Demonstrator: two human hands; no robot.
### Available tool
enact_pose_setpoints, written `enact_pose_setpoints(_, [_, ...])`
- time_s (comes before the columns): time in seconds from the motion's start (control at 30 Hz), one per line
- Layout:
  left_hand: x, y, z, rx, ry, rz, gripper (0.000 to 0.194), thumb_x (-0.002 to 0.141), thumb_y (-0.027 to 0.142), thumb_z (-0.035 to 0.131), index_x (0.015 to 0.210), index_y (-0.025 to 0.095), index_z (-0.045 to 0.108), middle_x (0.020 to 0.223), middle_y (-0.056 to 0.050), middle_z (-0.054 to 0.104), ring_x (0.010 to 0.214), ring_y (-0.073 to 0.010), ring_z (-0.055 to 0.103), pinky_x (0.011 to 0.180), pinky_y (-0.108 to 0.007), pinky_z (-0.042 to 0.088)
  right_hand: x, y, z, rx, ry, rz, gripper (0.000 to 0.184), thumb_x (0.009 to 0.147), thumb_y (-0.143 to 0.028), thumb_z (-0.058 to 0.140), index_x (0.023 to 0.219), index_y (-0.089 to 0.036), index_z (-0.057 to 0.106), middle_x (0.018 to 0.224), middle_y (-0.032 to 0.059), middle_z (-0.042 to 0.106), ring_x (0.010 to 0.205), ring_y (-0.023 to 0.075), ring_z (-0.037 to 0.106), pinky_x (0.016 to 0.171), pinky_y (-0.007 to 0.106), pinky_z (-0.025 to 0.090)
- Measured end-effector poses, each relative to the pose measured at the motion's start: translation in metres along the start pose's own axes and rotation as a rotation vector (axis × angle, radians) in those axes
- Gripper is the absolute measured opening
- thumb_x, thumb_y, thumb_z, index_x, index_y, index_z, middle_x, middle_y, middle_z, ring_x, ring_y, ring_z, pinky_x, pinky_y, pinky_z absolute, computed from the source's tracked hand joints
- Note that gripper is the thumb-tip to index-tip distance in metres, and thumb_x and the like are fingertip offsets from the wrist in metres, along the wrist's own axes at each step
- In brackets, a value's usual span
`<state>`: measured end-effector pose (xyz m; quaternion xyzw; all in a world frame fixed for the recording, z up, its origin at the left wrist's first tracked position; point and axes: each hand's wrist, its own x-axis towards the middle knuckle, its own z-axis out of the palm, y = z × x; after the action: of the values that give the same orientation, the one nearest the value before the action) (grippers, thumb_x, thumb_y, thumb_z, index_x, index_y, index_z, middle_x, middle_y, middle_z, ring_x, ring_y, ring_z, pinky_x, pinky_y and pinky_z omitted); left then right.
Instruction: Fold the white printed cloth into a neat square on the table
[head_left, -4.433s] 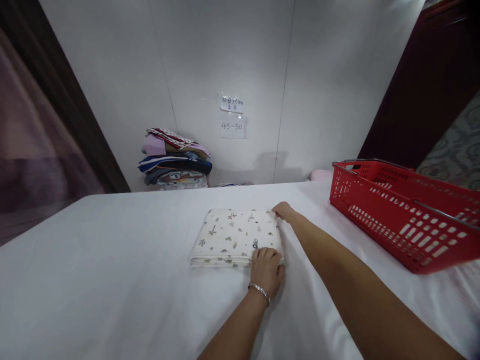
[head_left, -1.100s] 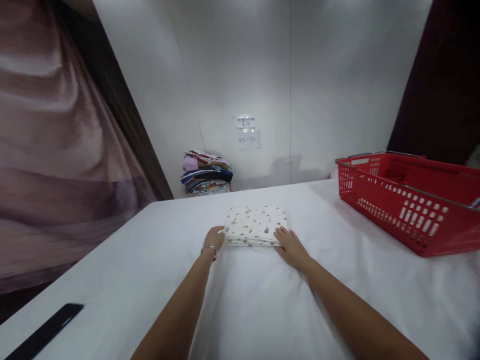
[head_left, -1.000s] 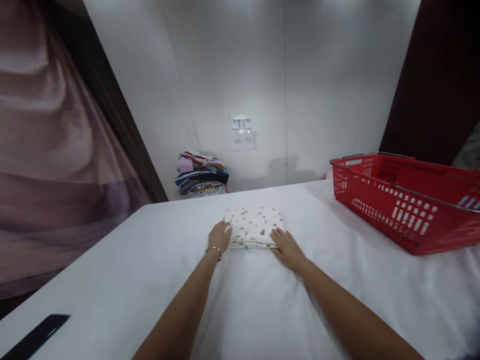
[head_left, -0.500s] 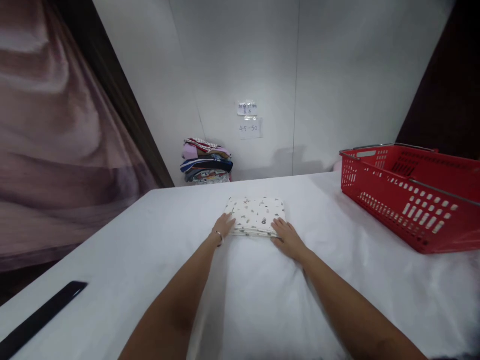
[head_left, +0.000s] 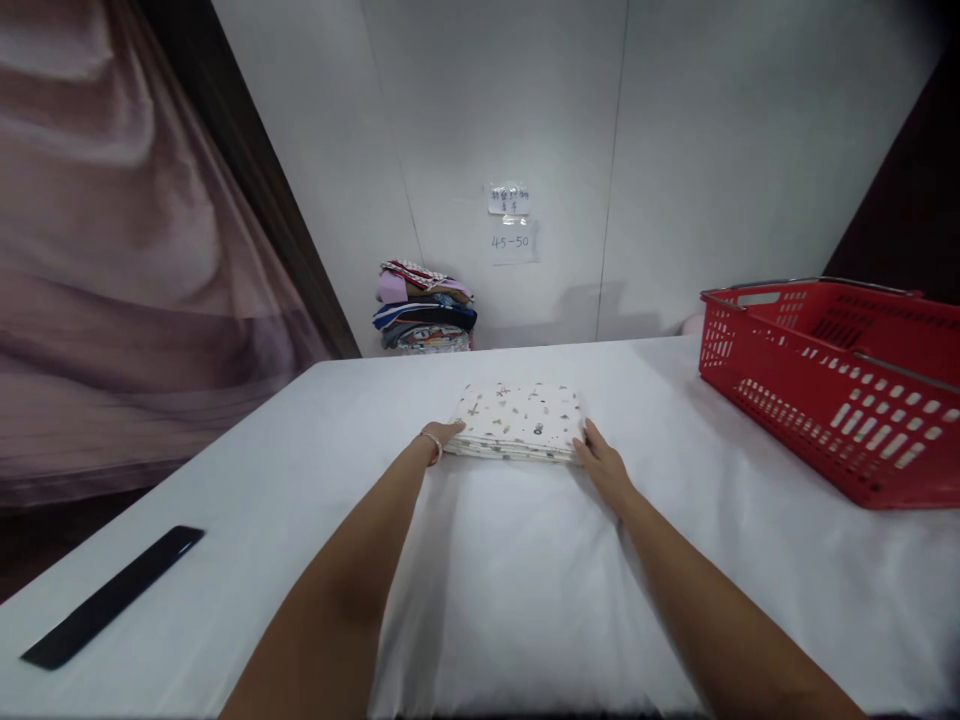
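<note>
Across the white tabletop (head_left: 330, 430), outstretched hands (head_left: 447, 431) (head_left: 608, 472) flank the folded cloth (head_left: 517, 412), touching its near corners (grip unclear).

right hand (head_left: 606, 470) shifted, now alongside cloth (head_left: 519, 412)

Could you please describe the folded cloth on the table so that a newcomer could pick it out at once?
Find the white table, then look between the left hand and right hand. The folded cloth lies there. Unlike the colourful fabric stack by the wall, it is off-white with small scattered motifs.
</note>
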<state>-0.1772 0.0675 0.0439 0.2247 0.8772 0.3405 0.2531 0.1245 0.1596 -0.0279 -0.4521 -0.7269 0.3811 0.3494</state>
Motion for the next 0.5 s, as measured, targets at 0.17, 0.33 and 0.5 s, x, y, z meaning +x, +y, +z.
enact_pose_setpoints(0.17, [-0.041, -0.028, -0.011, -0.106, -0.140, -0.026, 0.032, 0.069, 0.046, 0.061, 0.069, 0.015, 0.055, 0.057, -0.001, 0.057, 0.051, -0.0124, 0.054, 0.045, -0.022, 0.044, 0.003, 0.011, 0.002, 0.071, 0.002, 0.022, 0.066, 0.078, -0.052, 0.047, 0.135, -0.019, 0.036, 0.131, 0.0064, 0.047, 0.120, 0.0209, 0.043, 0.102, 0.035, 0.031])
enact_pose_setpoints(0.33, [-0.072, -0.065, -0.014, -0.172, -0.240, -0.045, 0.029, 0.073, 0.044, 0.058, 0.070, 0.016, 0.053, 0.051, 0.002, 0.055, 0.047, -0.0098, 0.052, 0.046, -0.020, 0.045, -0.002, 0.016, -0.002, 0.113, -0.019, 0.019, 0.066, 0.076, -0.048, 0.052, 0.132, -0.015, 0.040, 0.128, 0.0097, 0.050, 0.115, 0.0224, 0.049, 0.099, 0.036, 0.036])
enact_pose_setpoints(0.5, [-0.080, -0.071, -0.013, -0.145, -0.217, -0.036, 0.027, 0.072, 0.043, 0.059, 0.074, 0.017, 0.055, 0.059, 0.001, 0.061, 0.053, -0.0106, 0.058, 0.051, -0.020, 0.047, -0.004, -0.017, -0.003, -0.182, 0.030, -0.156, 0.057, 0.080, -0.045, 0.046, 0.129, -0.017, 0.045, 0.134, 0.0093, 0.044, 0.124, 0.0254, 0.038, 0.103, 0.042, 0.030])
